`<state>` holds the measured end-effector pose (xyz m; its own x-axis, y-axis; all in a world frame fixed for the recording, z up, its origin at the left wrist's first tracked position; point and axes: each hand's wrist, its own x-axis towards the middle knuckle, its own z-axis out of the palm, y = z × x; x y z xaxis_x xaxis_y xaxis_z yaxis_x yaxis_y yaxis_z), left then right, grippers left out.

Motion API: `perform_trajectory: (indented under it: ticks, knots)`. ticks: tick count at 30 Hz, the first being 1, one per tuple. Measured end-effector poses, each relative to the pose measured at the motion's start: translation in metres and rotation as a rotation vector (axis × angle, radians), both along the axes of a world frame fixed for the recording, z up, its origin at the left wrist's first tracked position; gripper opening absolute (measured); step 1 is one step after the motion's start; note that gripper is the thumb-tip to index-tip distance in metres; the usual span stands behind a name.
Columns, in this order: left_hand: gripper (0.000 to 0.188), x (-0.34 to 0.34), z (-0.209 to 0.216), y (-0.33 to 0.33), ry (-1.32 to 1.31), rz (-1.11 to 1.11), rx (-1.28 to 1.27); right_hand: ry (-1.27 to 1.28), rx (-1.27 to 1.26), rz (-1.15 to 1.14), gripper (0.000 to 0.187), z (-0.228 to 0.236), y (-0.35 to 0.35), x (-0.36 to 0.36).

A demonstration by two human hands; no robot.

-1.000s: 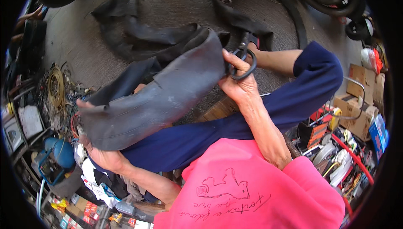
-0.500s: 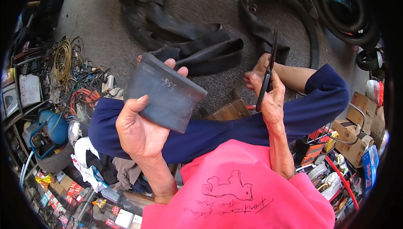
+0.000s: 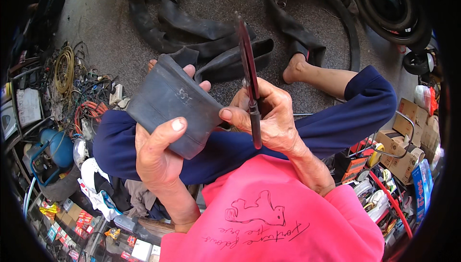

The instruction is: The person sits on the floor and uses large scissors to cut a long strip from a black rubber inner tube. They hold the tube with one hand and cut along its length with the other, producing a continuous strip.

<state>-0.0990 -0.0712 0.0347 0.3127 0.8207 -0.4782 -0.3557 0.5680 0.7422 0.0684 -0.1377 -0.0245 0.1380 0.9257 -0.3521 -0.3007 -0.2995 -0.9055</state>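
Observation:
A cut piece of black inner tube (image 3: 175, 101), flat and four-sided with pale marks on it, lies across my left hand (image 3: 161, 158). The thumb presses on its near face, and fingertips show past its far edge. In my right hand (image 3: 269, 118) is a pair of scissors (image 3: 248, 65), blades pointing away from me and seen nearly edge-on. The right thumb and index finger reach the right edge of the rubber piece; whether they pinch it I cannot tell. How the other fingers sit on the scissors' handles is partly hidden.
Long strips of inner tube (image 3: 201, 26) lie on the floor (image 3: 101, 17) ahead, with another loop (image 3: 345, 12) further right. Tyres (image 3: 389, 7) stand at the far right. Tangled wires (image 3: 89, 79) and a blue machine (image 3: 57, 146) are at left, cardboard boxes (image 3: 398, 151) at right.
My right hand with the scissors has moved left, up to the rubber piece's right edge. The rubber piece has shifted slightly left and nearer. The view has shifted a little.

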Motion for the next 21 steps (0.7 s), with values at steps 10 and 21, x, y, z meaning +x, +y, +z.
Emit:
perform_trajectory:
  ticks: [10, 21]
  knots:
    - [0.077, -0.002, -0.01, -0.004, 0.113, -0.136, 0.012, 0.25, -0.102, -0.18, 0.022, 0.014, 0.01, 0.002]
    - [0.051, 0.001, -0.019, -0.001, -0.072, 0.044, -0.103, -0.528, -0.109, 0.159, 0.042, 0.054, -0.034, 0.056]
